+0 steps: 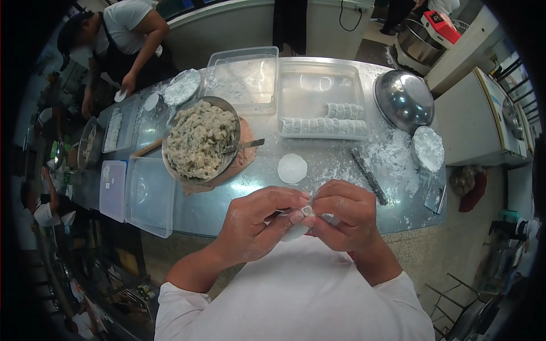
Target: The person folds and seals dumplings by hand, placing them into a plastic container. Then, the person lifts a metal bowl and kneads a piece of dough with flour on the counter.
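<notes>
My left hand [259,221] and my right hand [346,215] meet at the table's front edge, fingertips pinched on a small white dumpling [307,211]. Part of the dough shows below the fingers; the rest is hidden by them. Just beyond my hands a round flat wrapper [292,169] lies on the metal table. To the left stands a large bowl of chunky pale filling [200,139], with a metal utensil [244,146] stuck in its right side. Rows of finished dumplings [324,127] line the front of a clear tray [321,82] at the back.
An upturned steel bowl [404,99], a bowl of white flour [427,149] and a dark rolling pin [369,177] are on the right. Empty clear containers [149,196] stand left and at the back. A co-worker [122,40] leans over the back left.
</notes>
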Action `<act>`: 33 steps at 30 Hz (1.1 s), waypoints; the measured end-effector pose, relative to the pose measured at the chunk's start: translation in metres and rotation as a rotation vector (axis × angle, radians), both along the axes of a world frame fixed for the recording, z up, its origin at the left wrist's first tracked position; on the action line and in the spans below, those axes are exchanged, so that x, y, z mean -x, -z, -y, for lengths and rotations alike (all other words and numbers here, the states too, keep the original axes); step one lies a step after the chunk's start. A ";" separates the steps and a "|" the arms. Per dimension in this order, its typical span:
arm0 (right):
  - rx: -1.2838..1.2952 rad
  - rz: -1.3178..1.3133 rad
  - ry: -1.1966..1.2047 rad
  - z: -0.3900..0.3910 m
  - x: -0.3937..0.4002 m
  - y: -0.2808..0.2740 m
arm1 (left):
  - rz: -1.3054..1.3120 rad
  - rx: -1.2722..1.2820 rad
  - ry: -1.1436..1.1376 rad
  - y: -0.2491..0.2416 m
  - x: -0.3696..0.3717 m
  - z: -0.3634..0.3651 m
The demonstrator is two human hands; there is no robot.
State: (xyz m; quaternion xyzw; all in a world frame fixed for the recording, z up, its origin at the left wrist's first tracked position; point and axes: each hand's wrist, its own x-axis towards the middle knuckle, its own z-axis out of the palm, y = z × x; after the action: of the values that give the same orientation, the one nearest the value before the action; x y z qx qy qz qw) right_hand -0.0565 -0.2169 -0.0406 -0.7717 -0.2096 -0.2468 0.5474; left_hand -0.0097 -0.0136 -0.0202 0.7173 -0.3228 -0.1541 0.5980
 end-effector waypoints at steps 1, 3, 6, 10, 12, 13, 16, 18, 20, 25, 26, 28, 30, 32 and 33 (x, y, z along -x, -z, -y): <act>0.026 0.013 0.009 0.000 0.000 0.003 | 0.053 0.020 0.006 0.005 -0.001 0.001; 0.052 0.028 0.016 0.000 0.001 0.005 | 0.109 0.040 0.011 0.007 -0.002 0.000; 0.067 0.016 0.012 0.001 0.001 0.004 | 0.094 -0.002 0.017 0.004 -0.002 0.000; 0.026 -0.006 0.043 0.002 -0.001 0.000 | 0.158 0.022 0.028 0.006 -0.002 0.000; 0.035 -0.005 0.028 0.002 -0.001 0.001 | 0.189 0.007 0.033 0.008 -0.004 -0.001; 0.056 0.004 0.020 0.002 -0.001 0.004 | 0.214 -0.011 0.042 0.008 -0.006 -0.001; 0.058 0.008 0.002 0.001 -0.001 0.001 | 0.189 -0.035 0.028 0.003 -0.005 -0.001; 0.040 0.001 -0.006 0.001 0.000 0.000 | 0.139 -0.039 0.007 0.002 -0.003 0.000; 0.034 -0.016 0.004 0.001 0.000 0.001 | 0.006 0.022 -0.008 0.004 0.000 0.000; 0.076 0.019 0.031 0.000 0.001 0.003 | 0.075 -0.005 0.005 0.007 -0.003 -0.001; 0.077 0.020 0.043 0.000 0.001 0.002 | 0.096 0.006 -0.006 0.007 -0.002 0.000; 0.057 0.000 0.066 -0.001 0.000 -0.002 | 0.124 0.016 -0.004 0.007 -0.002 0.000; 0.037 -0.020 0.092 -0.001 -0.001 -0.002 | 0.152 0.026 -0.001 0.007 -0.002 0.000; 0.061 0.025 0.023 -0.001 -0.001 0.003 | 0.100 -0.021 0.004 0.006 -0.002 0.001; 0.061 0.025 0.023 -0.001 -0.001 0.004 | 0.099 -0.020 0.004 0.006 -0.003 0.001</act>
State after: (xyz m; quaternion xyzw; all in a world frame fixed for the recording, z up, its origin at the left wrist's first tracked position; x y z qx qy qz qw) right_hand -0.0553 -0.2161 -0.0447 -0.7872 -0.2148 -0.2562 0.5182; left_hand -0.0071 -0.0145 -0.0260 0.7294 -0.3520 -0.1228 0.5736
